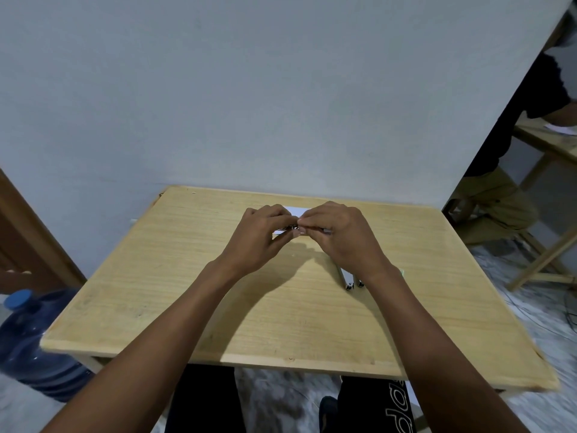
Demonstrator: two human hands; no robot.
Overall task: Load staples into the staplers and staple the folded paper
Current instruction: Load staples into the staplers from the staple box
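Staples, I'd judge, are being loaded: both hands, left hand [265,235] and right hand [337,235], are pinching closed fingers on a small stapler [293,228] above the paper [295,210] on the far bench [187,292], needing careful seating next.

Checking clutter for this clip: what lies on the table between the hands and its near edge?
In the head view, only bare wood and forearm shadows; the stapler lies off to the right, under the right hand's wrist.
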